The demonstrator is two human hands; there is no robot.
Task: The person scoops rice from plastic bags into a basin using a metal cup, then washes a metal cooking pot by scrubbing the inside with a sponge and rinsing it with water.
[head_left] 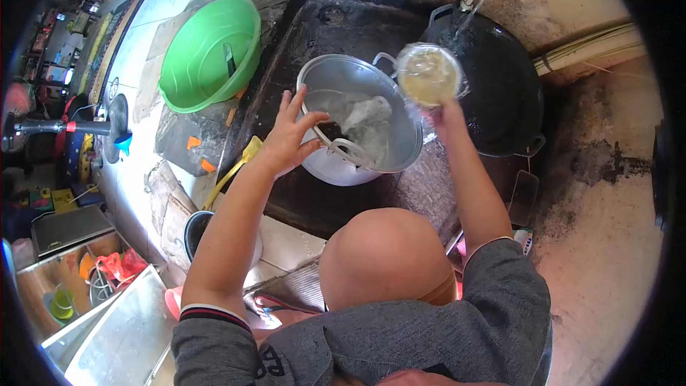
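Looking down on a dark, soot-stained worktop (314, 28), taken here as the carrying surface; the aluminium pot (361, 121) serves as landmark. Behind and to the right of the pot sits a black wok (500, 86), with a thin stream of water falling at its rim from above. To the left of the pot, well apart, a green basin (211, 50) rests tilted. The pot itself is tipped, with wet pale material and some dark water inside; judged from this, washing is under way, not finished. Left hand (289, 136) rests on the pot's near rim beside the handle, fingers spread and only lightly curled, steadying rather than gripping. Right hand (446, 118) is raised just beside the pot's right rim, fingers closed around a clear plastic container (429, 73) holding yellowish liquid, its mouth facing the camera. Contents apparently not yet emptied.
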